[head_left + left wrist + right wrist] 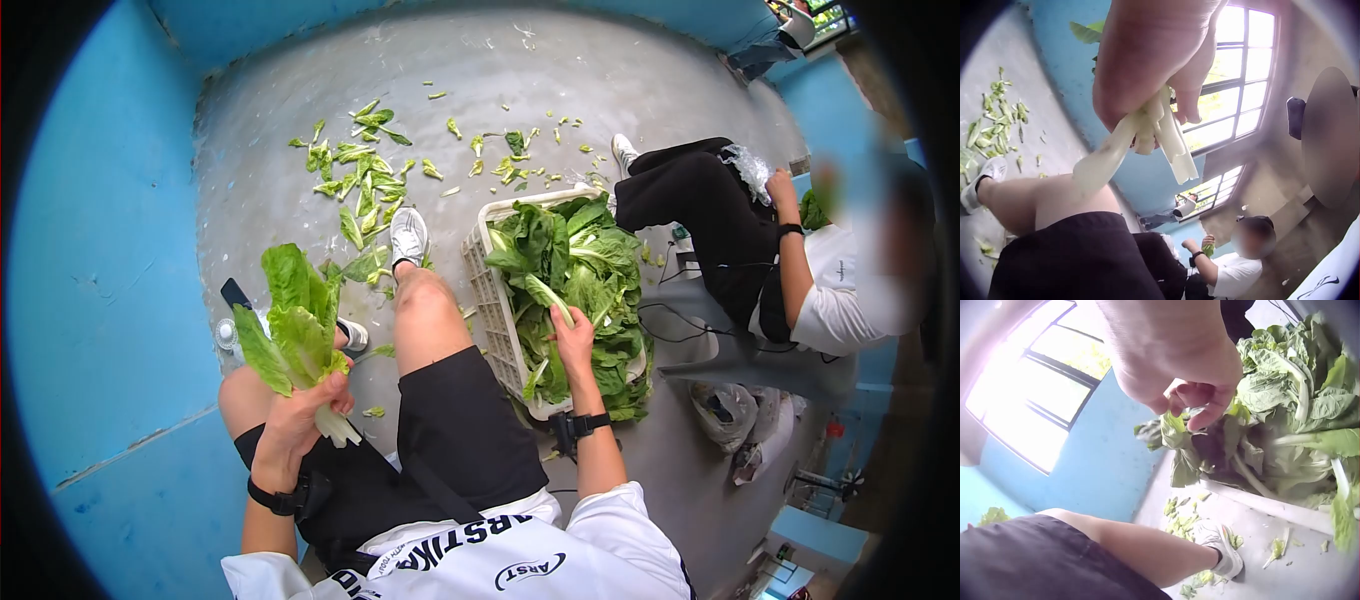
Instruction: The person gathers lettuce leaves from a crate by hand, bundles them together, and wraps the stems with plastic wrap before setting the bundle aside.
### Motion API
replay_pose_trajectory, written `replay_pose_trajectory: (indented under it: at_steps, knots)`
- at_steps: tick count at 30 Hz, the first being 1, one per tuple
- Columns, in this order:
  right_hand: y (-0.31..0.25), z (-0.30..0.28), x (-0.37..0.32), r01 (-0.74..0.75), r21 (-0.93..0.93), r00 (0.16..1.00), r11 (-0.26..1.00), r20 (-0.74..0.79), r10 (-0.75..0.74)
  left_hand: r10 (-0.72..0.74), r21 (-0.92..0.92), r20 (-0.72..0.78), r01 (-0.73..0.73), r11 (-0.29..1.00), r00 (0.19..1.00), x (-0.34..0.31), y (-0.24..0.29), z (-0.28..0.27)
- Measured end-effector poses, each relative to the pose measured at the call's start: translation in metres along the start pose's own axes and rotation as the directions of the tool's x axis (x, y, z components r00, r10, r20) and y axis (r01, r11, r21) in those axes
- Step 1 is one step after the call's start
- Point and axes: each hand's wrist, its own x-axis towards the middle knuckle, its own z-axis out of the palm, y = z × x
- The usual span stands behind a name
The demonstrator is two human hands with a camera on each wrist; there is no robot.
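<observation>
My left hand (300,412) grips a bunch of leafy greens (295,330) above my thigh, leaves up and pale stem ends down. The left wrist view shows those white stems (1172,147) poking out under the left hand (1154,69). Over the crate (490,310) of greens, my right hand (575,345) pinches the pale stem of a leaf (548,295). In the right wrist view, the fingers of the right hand (1179,369) curl round a green leaf (1175,434) beside the heap (1297,394); part of the leaf is hidden.
Torn leaves (370,185) and small scraps lie scattered on the grey floor beyond my shoe (409,236). A seated person (830,280) works at the right, with cables and plastic bags (725,415) nearby. A phone (235,293) lies by the blue wall at left.
</observation>
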Motion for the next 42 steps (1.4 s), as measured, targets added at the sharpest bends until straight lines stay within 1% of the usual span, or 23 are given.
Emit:
replay_pose_trajectory:
  at_steps: [3, 5, 6, 7, 10, 13, 15, 17, 19, 20, 22, 24, 25, 26, 28, 30, 31, 32, 34, 35, 38, 41, 42]
  knots:
    - [-0.026, -0.012, -0.026, -0.057, 0.175, 0.998, 0.983, -0.019, 0.061, -0.01, -0.025, 0.032, 0.011, 1.0, 0.999, -0.004, 0.006, 0.01]
    - [-0.032, -0.022, -0.041, -0.182, 0.609, 0.982, 0.772, 0.068, 0.178, -0.017, -0.021, 0.063, 0.018, 1.0, 0.998, -0.003, 0.01, 0.023]
    - [-0.054, -0.018, -0.054, -0.133, 0.629, 0.986, 0.766, 0.008, 0.164, -0.026, -0.005, 0.084, 0.027, 1.0, 0.996, -0.002, 0.012, 0.03]
    - [-0.07, -0.016, -0.064, -0.125, 0.63, 0.987, 0.766, 0.001, 0.16, -0.038, 0.01, 0.107, 0.037, 0.999, 0.994, -0.001, 0.013, 0.036]
    - [-0.113, -0.008, -0.093, 0.09, 0.586, 0.996, 0.806, -0.038, -0.083, -0.121, -0.03, 0.099, 0.124, 0.992, 0.988, 0.009, 0.009, 0.044]
    - [-0.161, 0.006, -0.128, 0.138, 0.516, 0.967, 0.845, 0.113, -0.227, -0.092, -0.129, 0.096, 0.104, 0.986, 0.991, 0.012, 0.006, 0.07]
    - [-0.184, 0.015, -0.151, 0.037, 0.538, 0.906, 0.842, 0.338, -0.256, -0.05, -0.153, 0.128, 0.07, 0.986, 0.99, 0.014, 0.004, 0.085]
    - [-0.191, 0.024, -0.161, -0.008, 0.464, 0.79, 0.886, 0.546, -0.279, -0.045, -0.175, 0.219, 0.085, 0.981, 0.975, 0.019, -0.01, 0.079]
    - [-0.175, 0.032, -0.155, 0.288, 0.323, 0.664, 0.902, 0.612, -0.431, -0.017, -0.026, 0.038, 0.018, 0.999, 0.999, 0.013, -0.006, 0.095]
    - [-0.169, 0.031, -0.153, 0.282, 0.323, 0.666, 0.904, 0.612, -0.426, 0.083, 0.078, -0.01, -0.082, 0.994, 0.996, 0.015, -0.01, 0.096]
    - [-0.153, 0.025, -0.147, 0.219, 0.332, 0.808, 0.918, 0.465, -0.361, 0.054, 0.016, -0.02, -0.054, 0.998, 0.998, 0.013, -0.007, 0.088]
    - [-0.087, 0.018, -0.114, -0.015, 0.199, 0.908, 0.98, 0.413, -0.07, 0.029, -0.035, -0.049, -0.03, 0.999, 0.998, 0.015, -0.006, 0.073]
    - [-0.049, 0.013, -0.095, -0.032, 0.084, 0.952, 0.996, 0.307, 0.005, 0.026, -0.033, -0.049, -0.028, 0.999, 0.998, 0.017, -0.006, 0.067]
    - [0.01, 0.009, -0.074, -0.055, -0.156, 0.987, 0.986, 0.14, 0.077, 0.027, -0.112, -0.02, -0.029, 0.993, 0.999, 0.02, -0.006, 0.062]
    - [0.073, -0.009, -0.057, -0.172, -0.493, 0.985, 0.853, -0.097, 0.143, 0.01, -0.222, -0.026, -0.016, 0.975, 1.0, 0.019, -0.002, 0.065]
    - [0.098, -0.015, -0.05, -0.337, -0.649, 0.915, 0.682, -0.054, 0.4, 0.031, -0.222, -0.051, -0.042, 0.974, 0.998, 0.022, -0.003, 0.066]
    - [0.109, -0.016, -0.047, -0.405, -0.687, 0.831, 0.604, -0.001, 0.556, 0.054, -0.22, -0.07, -0.068, 0.973, 0.996, 0.023, -0.004, 0.067]
    - [0.122, -0.012, -0.046, -0.406, -0.687, 0.829, 0.602, 0.0, 0.559, 0.052, -0.219, -0.071, -0.066, 0.973, 0.996, 0.025, -0.004, 0.067]
    - [0.156, -0.002, -0.051, -0.477, -0.414, 0.825, 0.775, 0.094, 0.557, 0.074, -0.154, -0.082, -0.086, 0.984, 0.994, 0.027, -0.005, 0.067]
    - [0.162, -0.001, -0.051, -0.479, -0.415, 0.822, 0.774, 0.097, 0.561, 0.071, -0.152, -0.085, -0.083, 0.985, 0.994, 0.027, -0.004, 0.067]
    - [0.121, -0.006, -0.048, -0.296, -0.433, 0.954, 0.851, -0.086, 0.288, 0.106, -0.139, -0.072, -0.115, 0.984, 0.992, 0.028, -0.002, 0.067]
    - [0.086, -0.024, -0.027, -0.221, -0.29, 0.963, 0.931, -0.217, 0.161, 0.122, -0.086, -0.055, -0.126, 0.988, 0.991, 0.026, 0.001, 0.062]
    - [0.083, -0.03, -0.014, -0.193, -0.328, 0.957, 0.925, -0.271, 0.104, 0.133, -0.067, -0.05, -0.136, 0.988, 0.99, 0.026, 0.002, 0.063]
